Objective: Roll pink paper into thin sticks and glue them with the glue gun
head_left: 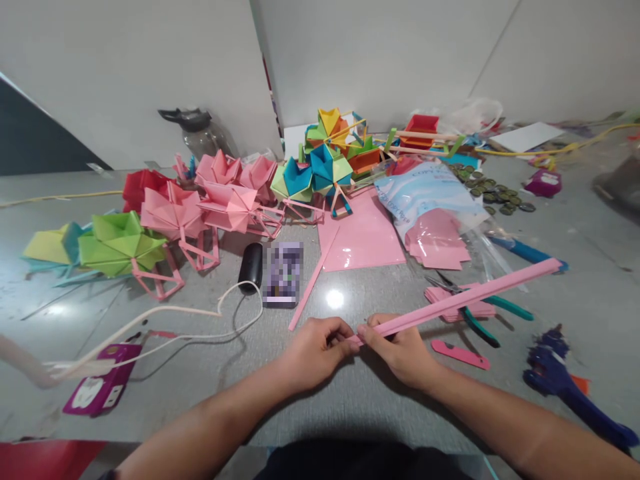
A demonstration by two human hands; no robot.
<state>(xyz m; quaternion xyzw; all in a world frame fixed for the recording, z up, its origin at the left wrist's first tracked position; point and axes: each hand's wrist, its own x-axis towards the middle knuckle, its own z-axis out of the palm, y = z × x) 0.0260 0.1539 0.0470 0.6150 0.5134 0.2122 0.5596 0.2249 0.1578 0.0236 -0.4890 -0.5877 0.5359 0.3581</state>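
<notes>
A long folded strip of pink paper [465, 301] slants up to the right from between my hands. My left hand [317, 353] pinches its lower end, and my right hand [400, 350] grips it just beside, thumb on top. The two hands nearly touch. Another thin pink strip [315, 277] lies on the table beyond my left hand. To the right of my right hand are green-handled pliers [483, 319] resting on a small stack of pink paper pieces [435, 298], and a pink flat cutter-like piece [460, 355].
Folded paper models [173, 213] in several colours line the back. A phone [283, 275], a black device [251, 268] and a white cable [185, 310] lie left of centre. A blue glue gun [555, 373] sits right, a plastic packet [430, 193] and coins [500, 193] behind. Someone's blurred hand [25, 363] shows at left.
</notes>
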